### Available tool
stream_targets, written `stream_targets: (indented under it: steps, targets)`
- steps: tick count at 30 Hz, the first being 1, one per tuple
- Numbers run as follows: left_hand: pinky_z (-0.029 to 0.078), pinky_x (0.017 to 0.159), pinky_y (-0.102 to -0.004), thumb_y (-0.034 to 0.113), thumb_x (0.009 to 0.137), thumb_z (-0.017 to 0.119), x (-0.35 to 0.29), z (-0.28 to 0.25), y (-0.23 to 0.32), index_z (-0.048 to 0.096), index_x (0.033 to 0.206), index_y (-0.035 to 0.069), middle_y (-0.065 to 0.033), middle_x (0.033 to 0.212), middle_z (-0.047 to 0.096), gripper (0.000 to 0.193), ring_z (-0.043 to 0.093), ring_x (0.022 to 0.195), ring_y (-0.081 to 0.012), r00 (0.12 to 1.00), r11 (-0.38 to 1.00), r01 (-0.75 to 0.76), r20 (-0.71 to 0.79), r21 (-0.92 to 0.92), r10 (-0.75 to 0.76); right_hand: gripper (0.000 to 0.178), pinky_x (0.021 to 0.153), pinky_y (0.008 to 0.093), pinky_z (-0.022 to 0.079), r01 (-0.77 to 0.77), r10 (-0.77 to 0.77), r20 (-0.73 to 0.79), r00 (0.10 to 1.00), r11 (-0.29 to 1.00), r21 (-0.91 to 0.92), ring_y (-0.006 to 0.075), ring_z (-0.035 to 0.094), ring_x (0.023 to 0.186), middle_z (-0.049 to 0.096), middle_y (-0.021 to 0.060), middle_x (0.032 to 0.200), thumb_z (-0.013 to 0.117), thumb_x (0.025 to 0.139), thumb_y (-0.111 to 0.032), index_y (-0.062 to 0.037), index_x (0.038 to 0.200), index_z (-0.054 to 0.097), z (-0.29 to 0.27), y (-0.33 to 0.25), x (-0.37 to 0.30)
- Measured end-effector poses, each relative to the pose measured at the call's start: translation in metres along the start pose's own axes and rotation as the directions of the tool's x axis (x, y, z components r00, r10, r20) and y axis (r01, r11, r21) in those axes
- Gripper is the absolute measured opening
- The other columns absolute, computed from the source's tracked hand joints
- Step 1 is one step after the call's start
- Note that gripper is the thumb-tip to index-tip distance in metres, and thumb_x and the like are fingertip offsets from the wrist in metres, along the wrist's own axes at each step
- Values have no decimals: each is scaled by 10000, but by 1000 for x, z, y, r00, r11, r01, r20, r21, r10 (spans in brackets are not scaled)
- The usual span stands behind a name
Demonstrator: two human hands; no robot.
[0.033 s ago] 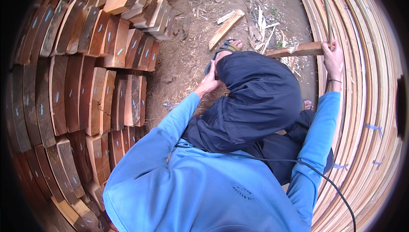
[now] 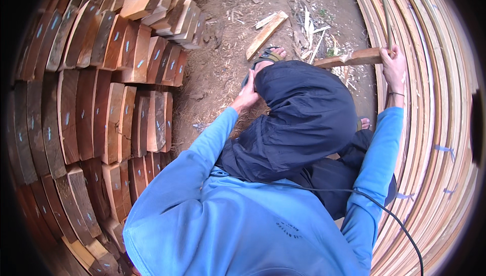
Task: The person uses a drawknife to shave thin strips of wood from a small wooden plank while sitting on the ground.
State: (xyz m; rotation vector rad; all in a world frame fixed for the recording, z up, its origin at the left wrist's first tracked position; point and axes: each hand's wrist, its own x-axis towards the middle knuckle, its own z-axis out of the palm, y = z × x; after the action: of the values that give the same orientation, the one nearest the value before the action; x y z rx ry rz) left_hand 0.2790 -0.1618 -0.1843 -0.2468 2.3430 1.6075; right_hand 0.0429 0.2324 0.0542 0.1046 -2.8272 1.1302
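My right hand [image 2: 394, 71] is closed round a long, thin, dark rod-like tool [image 2: 386, 15] that runs up and away from the fist. Its exact kind does not show. Against the same hand lies the end of a rough brown wooden piece [image 2: 362, 57], with a pale chipped notch in its upper edge. The other end of that wood disappears behind my bent knee in dark trousers [image 2: 309, 99]. Beside my shin, my left hand [image 2: 246, 96] is curled with the thumb up. My leg hides most of its fingers and whatever they grip.
Stacked thick timber blocks [image 2: 116, 119] with blue-marked ends rise on the left. Long pale boards [image 2: 425, 139] are piled on the right. On the dirt ahead lie a short wooden offcut [image 2: 267, 35] and wood chips [image 2: 309, 30]. A black cable [image 2: 374, 201] crosses my lap.
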Motion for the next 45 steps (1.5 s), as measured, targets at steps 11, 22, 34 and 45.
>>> stream_targets:
  steps: [11, 22, 34, 45]
  targets:
    - [179, 1160, -326, -53, 785, 597, -40, -14, 28, -190, 1469, 24, -188, 1577, 82, 1046, 190, 1440, -253, 984, 954, 90, 172, -286, -42, 221, 598, 253, 440, -6, 15, -55, 998, 988, 154, 77, 513, 650, 571, 19, 714, 663, 807, -206, -16, 859, 562, 6, -13, -6]
    - [466, 970, -305, 112, 933, 521, -56, -68, 69, 272, 1446, 9, -200, 1239, 585, 579, 580, 1150, -244, 948, 799, 314, 215, -512, -235, 252, 621, 300, 468, 36, -15, -122, 992, 985, 169, 126, 545, 653, 564, 43, 690, 653, 797, -255, -26, 834, 554, 15, -4, -5]
    - [460, 930, -313, 30, 940, 464, -100, -93, 417, 567, 1210, -9, -132, 1134, 655, 291, 608, 1047, -174, 697, 772, -632, -385, 67, 605, 375, 704, 367, 503, -68, 82, -100, 992, 989, 133, 232, 642, 733, 662, 124, 773, 712, 784, -404, -49, 872, 626, 1, -12, -29]
    - [419, 1032, -379, 284, 676, 833, 101, 89, 355, 385, 1386, -35, -261, 1413, 416, 897, 472, 1278, -335, 809, 705, -587, 316, 398, 495, 562, 784, 413, 499, -132, 142, -50, 989, 978, 161, 335, 657, 882, 662, 238, 932, 754, 721, -483, 30, 923, 641, -12, -30, -56]
